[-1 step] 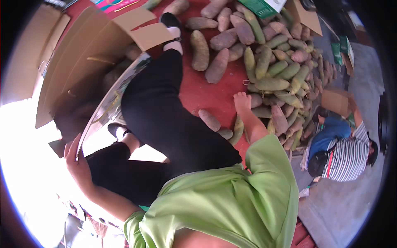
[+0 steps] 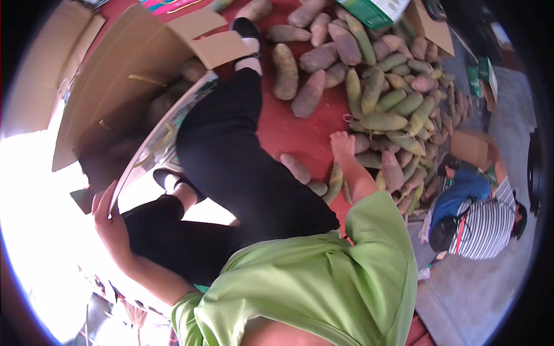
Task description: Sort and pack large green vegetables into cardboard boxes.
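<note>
My left hand point(image 2: 109, 222) grips the edge of a flap of a large open cardboard box point(image 2: 115, 75) lying at my left; brownish vegetables show dimly inside it. My right hand point(image 2: 342, 144) reaches forward with fingers spread and rests at the near edge of a big pile of long green and brown vegetables point(image 2: 392, 98) on the red floor point(image 2: 300, 135). A few loose vegetables point(image 2: 295, 167) lie just left of that hand. My legs in black trousers point(image 2: 231, 161) stretch between box and pile.
Another person in a striped shirt point(image 2: 485, 225) crouches at the right beside a small cardboard box point(image 2: 470, 147). A green carton point(image 2: 375, 10) and another cardboard box point(image 2: 430, 26) stand at the far edge of the pile. Bright glare covers the lower left.
</note>
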`<state>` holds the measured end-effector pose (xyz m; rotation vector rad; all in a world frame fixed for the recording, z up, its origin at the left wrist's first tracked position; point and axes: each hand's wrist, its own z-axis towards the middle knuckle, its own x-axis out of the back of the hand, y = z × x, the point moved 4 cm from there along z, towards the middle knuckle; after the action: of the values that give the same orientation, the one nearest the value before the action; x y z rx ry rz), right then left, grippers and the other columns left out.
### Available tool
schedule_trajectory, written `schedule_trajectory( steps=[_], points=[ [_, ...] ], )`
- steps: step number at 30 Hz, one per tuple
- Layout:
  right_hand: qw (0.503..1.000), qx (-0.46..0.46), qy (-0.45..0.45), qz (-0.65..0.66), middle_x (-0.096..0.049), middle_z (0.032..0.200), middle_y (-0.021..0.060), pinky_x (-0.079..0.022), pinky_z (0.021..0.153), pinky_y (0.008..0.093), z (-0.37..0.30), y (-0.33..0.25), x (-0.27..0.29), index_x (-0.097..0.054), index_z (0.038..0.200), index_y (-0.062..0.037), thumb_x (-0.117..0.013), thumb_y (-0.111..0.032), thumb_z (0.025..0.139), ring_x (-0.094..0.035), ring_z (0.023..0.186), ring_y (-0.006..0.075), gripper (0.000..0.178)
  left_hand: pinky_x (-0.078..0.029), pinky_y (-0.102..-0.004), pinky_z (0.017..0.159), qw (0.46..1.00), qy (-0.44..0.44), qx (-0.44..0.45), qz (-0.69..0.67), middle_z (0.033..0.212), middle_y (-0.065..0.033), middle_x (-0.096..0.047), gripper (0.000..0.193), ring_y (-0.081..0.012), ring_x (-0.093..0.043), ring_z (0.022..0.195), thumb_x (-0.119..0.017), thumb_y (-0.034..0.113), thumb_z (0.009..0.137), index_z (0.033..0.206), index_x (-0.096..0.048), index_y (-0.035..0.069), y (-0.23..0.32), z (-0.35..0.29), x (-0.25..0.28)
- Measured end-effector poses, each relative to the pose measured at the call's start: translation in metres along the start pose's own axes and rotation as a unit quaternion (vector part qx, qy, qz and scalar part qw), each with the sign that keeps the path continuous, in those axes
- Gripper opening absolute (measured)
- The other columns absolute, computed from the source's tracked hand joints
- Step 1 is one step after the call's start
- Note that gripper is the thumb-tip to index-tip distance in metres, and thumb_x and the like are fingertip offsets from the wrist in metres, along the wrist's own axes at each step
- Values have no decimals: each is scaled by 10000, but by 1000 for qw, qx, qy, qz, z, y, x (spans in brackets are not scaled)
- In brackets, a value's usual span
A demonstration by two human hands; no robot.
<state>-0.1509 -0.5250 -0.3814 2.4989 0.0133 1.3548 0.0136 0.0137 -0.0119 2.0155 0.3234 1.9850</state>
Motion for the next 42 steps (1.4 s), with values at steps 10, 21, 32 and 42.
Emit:
schedule_trajectory(
  steps=[10, 21, 32, 42],
  points=[
    [832, -94, 205, 507, -626, 1077, 96, -492, 874, 388, -3, 86, 41, -538, 1164, -46, -690, -40, 752, -619, 972, 258, 440, -467, -356, 826, 999, 13, 43, 11, 910, -114, -656, 438, -297, -630, 850, -559, -137, 669, 1033, -705, 59, 18, -1, 8],
    [624, 142, 357, 681, -536, 1215, 93, -411, 980, 317, -46, -1, 375, -469, 1254, 17, -657, -18, 850, -514, 1129, 175, 448, -470, -375, 847, 999, 20, 25, 25, 912, -81, -639, 361, -281, -619, 872, -595, -54, 736, 1038, -709, 106, 9, -6, 11],
    [520, 416, 159, 729, -587, 1126, 82, -482, 862, 290, -60, -174, 517, -522, 1203, 5, -665, -11, 846, -569, 1016, 141, 384, -484, -400, 791, 999, 2, 28, 37, 934, -69, -637, 355, -305, -623, 868, -562, -19, 773, 1061, -700, 137, 8, -5, 10],
    [625, 284, 287, 668, -654, 989, 4, -456, 676, 212, -8, -73, 421, -623, 1097, -34, -661, -79, 878, -571, 834, 57, 227, -497, -368, 742, 1000, 19, -1, -6, 944, -111, -651, 334, -311, -644, 836, -558, -37, 807, 1076, -692, 107, 0, -7, 3]
  ],
)
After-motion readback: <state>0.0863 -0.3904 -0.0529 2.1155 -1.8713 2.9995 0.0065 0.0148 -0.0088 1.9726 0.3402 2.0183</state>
